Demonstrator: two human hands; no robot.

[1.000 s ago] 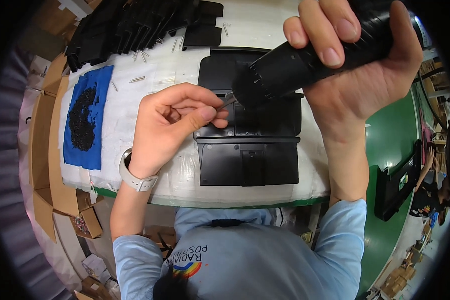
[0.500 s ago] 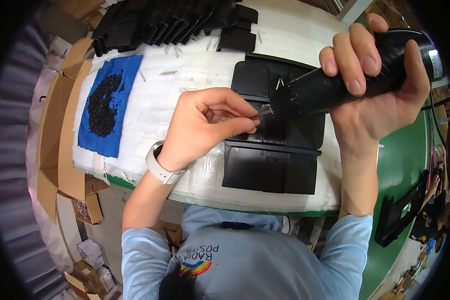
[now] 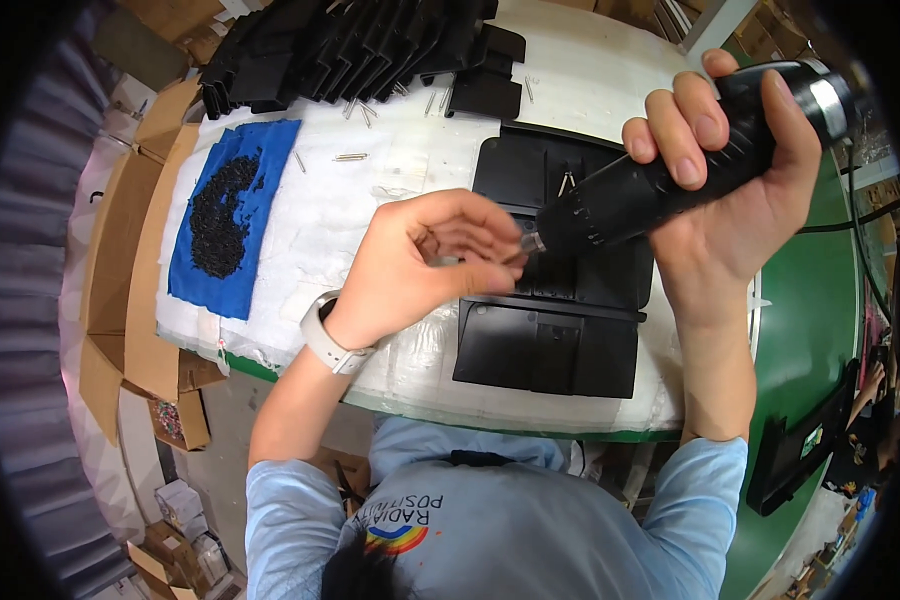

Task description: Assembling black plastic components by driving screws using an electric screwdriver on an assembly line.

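A thick black electric screwdriver point(image 3: 610, 205) lies slanted in my right hand point(image 3: 725, 180), its fingers wrapped round the body. Its silver tip point(image 3: 533, 242) points down and left, over a black plastic panel point(image 3: 550, 345) on the table. My left hand point(image 3: 445, 245), with a pale watch band on the wrist, has its fingers curled towards the thumb right at that tip. Those fingertips are blurred, and what they pinch cannot be made out. Two small metal pins point(image 3: 567, 184) rest on the panel's upper part, beside the screwdriver.
Stacked black plastic parts point(image 3: 340, 55) stand at the far left of the table. Loose metal pins point(image 3: 350, 157) lie in front of them. A blue cloth point(image 3: 255, 250) at the left holds a pile of small black pieces point(image 3: 225, 215). Cardboard boxes point(image 3: 130, 270) flank the table.
The screwdriver and my right hand have shifted slightly left and tilted. My left fingers have moved down a little at the tip and are now blurred. The whole view has shifted slightly.
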